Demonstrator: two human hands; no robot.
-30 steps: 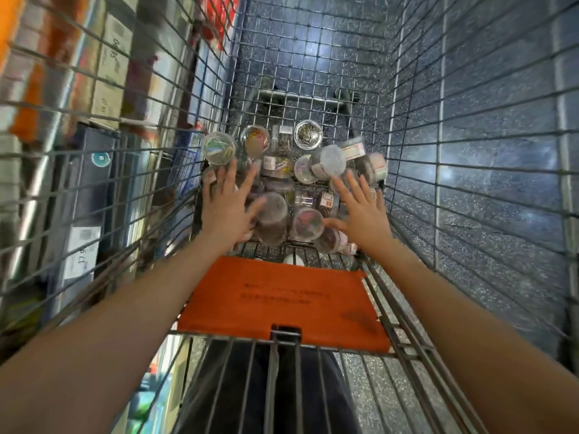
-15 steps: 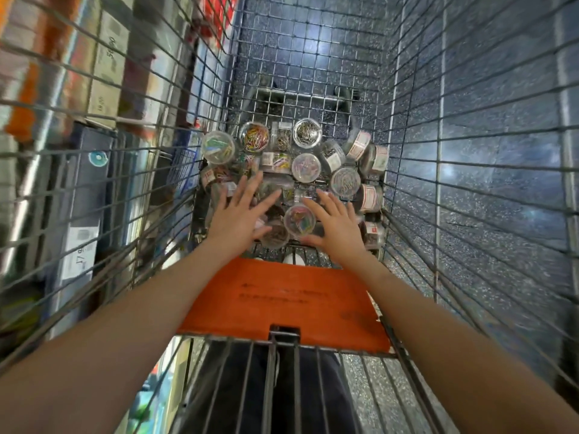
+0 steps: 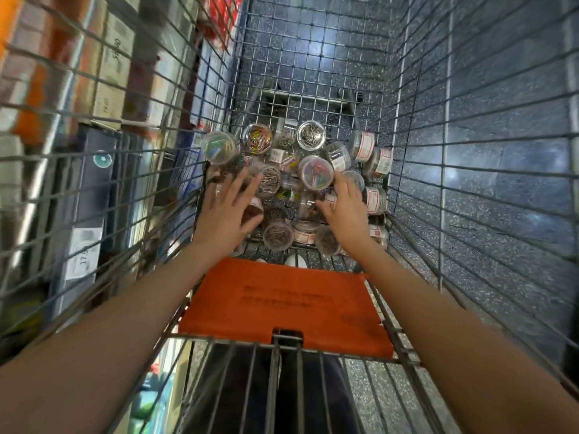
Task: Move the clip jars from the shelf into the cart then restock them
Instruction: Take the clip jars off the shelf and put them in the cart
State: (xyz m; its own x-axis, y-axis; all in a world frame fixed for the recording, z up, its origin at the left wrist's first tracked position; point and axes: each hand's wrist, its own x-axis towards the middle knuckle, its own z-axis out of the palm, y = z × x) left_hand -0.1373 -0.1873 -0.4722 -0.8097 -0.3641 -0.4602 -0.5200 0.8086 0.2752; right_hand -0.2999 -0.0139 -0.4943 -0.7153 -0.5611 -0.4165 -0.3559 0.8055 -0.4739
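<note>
Several clear round clip jars lie heaped on the floor of the wire cart (image 3: 416, 170), some on their sides with white labels showing. Both my hands reach down into the heap. My left hand (image 3: 227, 214) has its fingers spread flat over the jars on the left, near a jar of silver clips (image 3: 269, 183). On the right of the pile, my right hand (image 3: 344, 211) lies with straight fingers on the jars, its fingertips beside a jar of coloured clips (image 3: 316, 172) that sits highest. Neither hand grips a jar. A jar of plain silver clips (image 3: 311, 134) stands at the back.
An orange child-seat flap (image 3: 282, 305) lies across the near end of the cart. Store shelves with boxes and price labels (image 3: 84, 252) run along the left outside the wire. Speckled blue floor tiles (image 3: 501, 151) show to the right.
The jars have been shuffled about. My left hand moved left over the pile and my right hand moved right and farther in. The coloured-clip jar now sits higher in the middle.
</note>
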